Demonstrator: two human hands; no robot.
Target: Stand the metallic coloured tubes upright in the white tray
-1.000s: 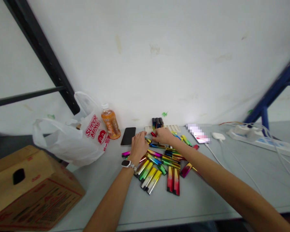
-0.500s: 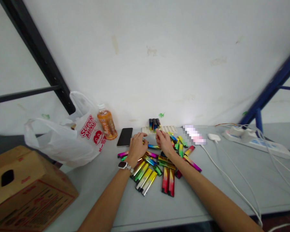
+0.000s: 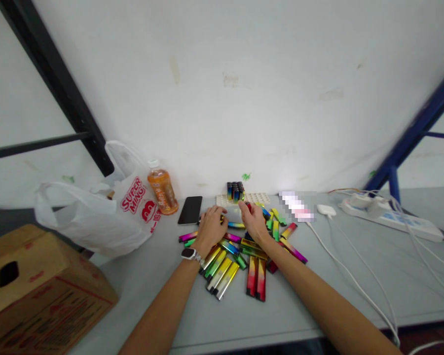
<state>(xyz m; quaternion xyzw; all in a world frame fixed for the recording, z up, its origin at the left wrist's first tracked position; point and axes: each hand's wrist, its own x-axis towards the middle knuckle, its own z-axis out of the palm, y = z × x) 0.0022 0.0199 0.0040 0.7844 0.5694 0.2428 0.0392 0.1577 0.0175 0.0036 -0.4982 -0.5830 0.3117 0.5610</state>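
Note:
Many shiny multicoloured lighters (image 3: 227, 283) lie scattered on the grey table around both hands. My left hand (image 3: 211, 226), with a watch on its wrist, is curled over a lighter at the left of the pile, its fingers bent round it. My right hand (image 3: 254, 220) is closed at the back of the pile, with a small red piece showing at its fingertips. Behind the hands, several lighters stand upright in a group (image 3: 236, 191) on a cream pegged tray (image 3: 259, 198).
A black phone (image 3: 190, 210), an orange drink bottle (image 3: 163, 190), a white plastic bag (image 3: 92, 217) and a cardboard box (image 3: 59, 291) are at the left. At the right lie a lit phone (image 3: 296, 206), a white charger (image 3: 326, 210), cables and a power strip (image 3: 410, 225).
My right hand has turned slightly, and a red piece now shows at its fingertips. My left hand stays almost in place. The whole view has shifted a little.

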